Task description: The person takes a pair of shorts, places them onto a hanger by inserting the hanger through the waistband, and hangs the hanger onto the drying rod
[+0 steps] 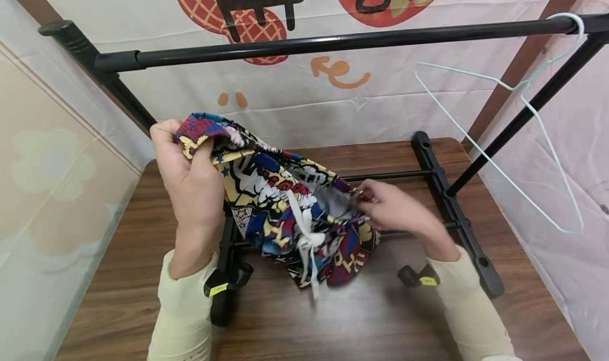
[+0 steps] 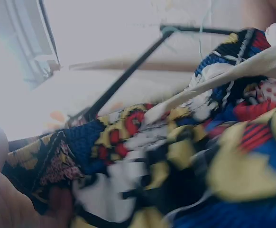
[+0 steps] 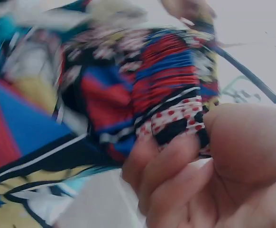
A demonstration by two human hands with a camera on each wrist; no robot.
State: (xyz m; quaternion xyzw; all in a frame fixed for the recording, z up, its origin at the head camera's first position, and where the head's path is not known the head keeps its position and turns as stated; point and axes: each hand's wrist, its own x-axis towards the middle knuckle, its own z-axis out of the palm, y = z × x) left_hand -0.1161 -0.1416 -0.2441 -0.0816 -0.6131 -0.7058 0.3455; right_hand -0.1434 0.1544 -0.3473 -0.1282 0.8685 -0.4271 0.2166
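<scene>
Multicoloured cartoon-print shorts [image 1: 266, 192] hang stretched between both hands, above the table. Their gathered elastic waistband [image 3: 169, 71] runs along the upper edge, and a white drawstring [image 1: 310, 239] dangles tied in front. At the left end my left hand [image 1: 190, 181] grips the waistband, thumb in front of the cloth. Lower down at the right end, my right hand [image 1: 399, 207] pinches the waistband. In the right wrist view, its fingers [image 3: 171, 161] curl against the dotted part of the band. Motion blurs the cloth in both wrist views.
A black garment rack stands on the wooden table [image 1: 357, 318], its top rail [image 1: 333, 44] crossing beyond the hands. A pale blue hanger [image 1: 476, 74] hangs at the rail's right end. The rack's right foot [image 1: 457, 223] lies beside the right forearm. Printed cloth walls enclose the space.
</scene>
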